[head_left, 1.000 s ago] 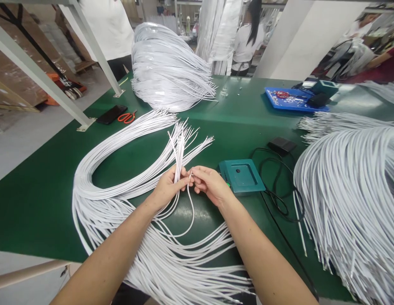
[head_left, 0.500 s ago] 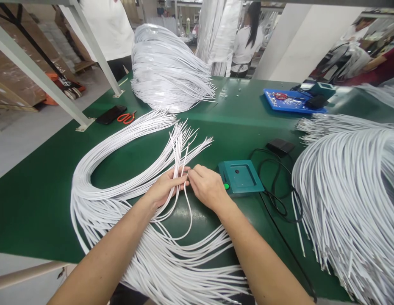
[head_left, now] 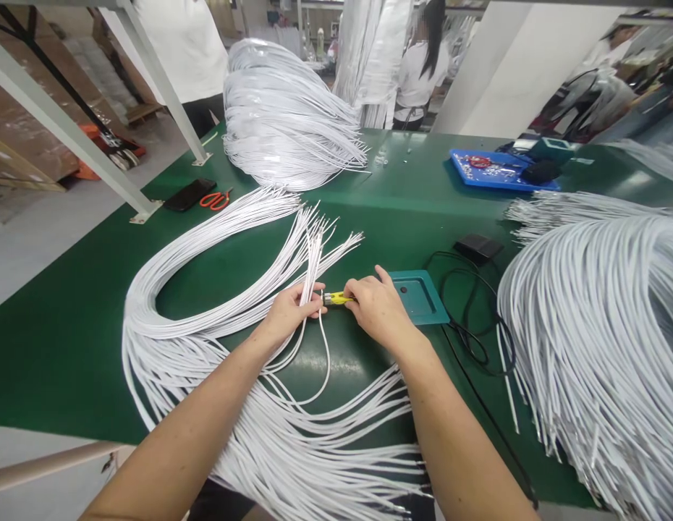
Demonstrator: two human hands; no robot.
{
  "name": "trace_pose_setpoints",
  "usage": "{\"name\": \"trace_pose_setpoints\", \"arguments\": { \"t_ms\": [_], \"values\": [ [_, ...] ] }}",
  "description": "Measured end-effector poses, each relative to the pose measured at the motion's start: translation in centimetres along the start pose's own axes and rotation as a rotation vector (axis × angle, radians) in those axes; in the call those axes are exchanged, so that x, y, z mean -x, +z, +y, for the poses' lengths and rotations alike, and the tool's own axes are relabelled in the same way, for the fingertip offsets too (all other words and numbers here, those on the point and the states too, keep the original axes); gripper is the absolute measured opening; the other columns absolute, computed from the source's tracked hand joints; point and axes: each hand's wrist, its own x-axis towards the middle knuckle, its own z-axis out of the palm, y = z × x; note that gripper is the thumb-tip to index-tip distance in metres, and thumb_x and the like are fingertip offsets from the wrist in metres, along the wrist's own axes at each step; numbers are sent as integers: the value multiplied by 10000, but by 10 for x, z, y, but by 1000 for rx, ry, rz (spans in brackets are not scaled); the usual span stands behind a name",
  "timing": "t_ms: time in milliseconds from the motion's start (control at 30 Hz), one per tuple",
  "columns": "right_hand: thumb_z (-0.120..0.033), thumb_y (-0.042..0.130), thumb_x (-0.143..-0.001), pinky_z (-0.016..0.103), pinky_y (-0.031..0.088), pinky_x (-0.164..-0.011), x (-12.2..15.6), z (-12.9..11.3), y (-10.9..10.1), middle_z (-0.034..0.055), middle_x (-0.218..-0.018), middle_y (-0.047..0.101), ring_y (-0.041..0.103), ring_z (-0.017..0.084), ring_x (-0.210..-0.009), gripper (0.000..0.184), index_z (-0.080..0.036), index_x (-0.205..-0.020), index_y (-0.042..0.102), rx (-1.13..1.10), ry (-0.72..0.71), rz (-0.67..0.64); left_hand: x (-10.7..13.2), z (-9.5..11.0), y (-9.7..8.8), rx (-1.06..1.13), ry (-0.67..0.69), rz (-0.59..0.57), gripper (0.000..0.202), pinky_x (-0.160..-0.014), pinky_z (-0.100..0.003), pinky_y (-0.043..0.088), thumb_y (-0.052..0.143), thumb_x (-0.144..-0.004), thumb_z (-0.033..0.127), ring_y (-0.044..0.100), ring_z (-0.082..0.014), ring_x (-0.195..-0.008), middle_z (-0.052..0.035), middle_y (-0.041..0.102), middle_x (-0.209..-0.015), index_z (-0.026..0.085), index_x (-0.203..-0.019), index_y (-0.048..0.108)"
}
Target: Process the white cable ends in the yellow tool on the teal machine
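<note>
My left hand (head_left: pixel 286 315) is closed around several white cables (head_left: pixel 313 262), their ends sticking up above the fingers. One thin cable (head_left: pixel 328 354) hangs from its fingertips in a loop to the table. In my closed right hand (head_left: pixel 378 307) is a small yellow tool (head_left: pixel 337 298) with a silver and black front end; its exact kind is unclear. That front end meets the fingertips of my left hand at a cable end. A big curved bundle of white cables (head_left: pixel 144 307) lies under and left of my forearms, more cable ends fanning toward me.
Partly behind my right hand sits a teal device (head_left: pixel 431 307) with a black cord (head_left: pixel 467 340). Large cable piles (head_left: pixel 580 311) lie right, another (head_left: pixel 287 116) at the back. Orange scissors (head_left: pixel 216 200), a black phone (head_left: pixel 189 195) and a blue tray (head_left: pixel 477 181) lie farther off.
My right hand has moved right, away from the left fingertips, and the yellow tool now shows between them. The cables in my left hand stand closer together.
</note>
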Motion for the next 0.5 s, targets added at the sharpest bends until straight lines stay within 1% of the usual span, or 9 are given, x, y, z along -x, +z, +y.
{"name": "trace_pose_setpoints", "arguments": {
  "t_ms": [133,333,433,500],
  "values": [
    [-158,579,-781,412,196,-1054,-1,0,0,8,-737,635,526,176,-815,55,-204,-800,557,-10,-3,13,-2,-1,0,-2,-3,8,429,-648,-228,509,726,-662,229,675,-150,-704,5,595,-744,125,-1058,598],
    [-132,550,-771,410,205,-1051,-4,-1,1,4,-629,603,493,175,-777,90,-207,-722,566,2,15,37,-5,-5,2,-45,-11,19,408,-635,-237,532,725,-658,201,681,-157,-683,-2,613,-731,112,-1035,598],
    [-147,559,-777,400,225,-1047,-3,-1,0,1,-606,586,494,170,-761,84,-210,-724,577,4,17,48,-7,-8,2,-65,-4,2,403,-648,-257,548,729,-662,218,684,-167,-692,-14,627,-744,114,-1034,611],
    [-196,577,-792,416,222,-1052,-3,0,-2,0,-616,593,507,175,-771,56,-212,-739,587,-5,14,45,-8,-11,1,-74,4,-12,411,-649,-264,554,733,-663,236,684,-170,-695,-22,635,-755,115,-1039,616]
  ]
}}
